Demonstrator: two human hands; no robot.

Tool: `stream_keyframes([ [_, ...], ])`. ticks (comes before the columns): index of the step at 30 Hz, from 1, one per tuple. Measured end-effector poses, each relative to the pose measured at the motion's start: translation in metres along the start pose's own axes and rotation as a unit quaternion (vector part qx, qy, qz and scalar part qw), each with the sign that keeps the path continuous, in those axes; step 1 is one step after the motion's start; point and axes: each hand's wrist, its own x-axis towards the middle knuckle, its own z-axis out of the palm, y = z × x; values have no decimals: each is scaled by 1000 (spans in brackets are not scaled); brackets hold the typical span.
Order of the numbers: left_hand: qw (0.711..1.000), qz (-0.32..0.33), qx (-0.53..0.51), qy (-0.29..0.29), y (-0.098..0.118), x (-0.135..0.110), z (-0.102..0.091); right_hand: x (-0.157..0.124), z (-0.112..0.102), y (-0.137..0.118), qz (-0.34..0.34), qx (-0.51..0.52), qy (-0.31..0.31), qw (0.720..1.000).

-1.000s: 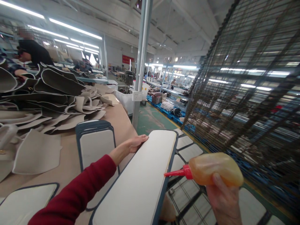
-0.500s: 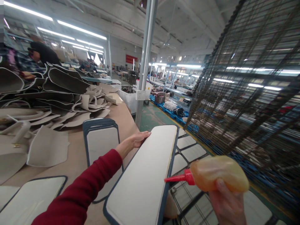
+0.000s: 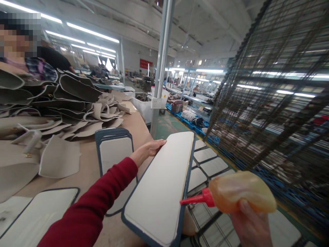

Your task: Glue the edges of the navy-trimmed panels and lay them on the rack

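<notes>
My left hand (image 3: 150, 149), in a red sleeve, grips the far left edge of a long white panel with a dark blue border (image 3: 164, 181) and holds it tilted above the table edge. My right hand (image 3: 250, 224) squeezes a soft amber glue bottle (image 3: 240, 192). Its red nozzle (image 3: 195, 199) touches the right edge of the panel near its lower part.
A stack of similar panels (image 3: 113, 154) and another panel (image 3: 36, 216) lie on the brown table (image 3: 84, 178). Grey and beige cut pieces (image 3: 59, 106) are heaped at the left, with a person behind them. More panels (image 3: 209, 164) rest on wire racks (image 3: 272, 103) at right. A steel post (image 3: 161, 65) stands ahead.
The view has shifted slightly to the left. The panel is raised a little more and the nozzle has stayed at its right edge, a bit lower along it.
</notes>
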Motion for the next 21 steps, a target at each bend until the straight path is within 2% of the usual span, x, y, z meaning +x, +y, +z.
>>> stream_keyframes([
  [16,1000,4,-23,2,7,6,-10,-8,-3,2,44,-12,40,998],
  [21,999,6,-37,14,8,8,-12,-7,-11,9,37,-37,45,998],
])
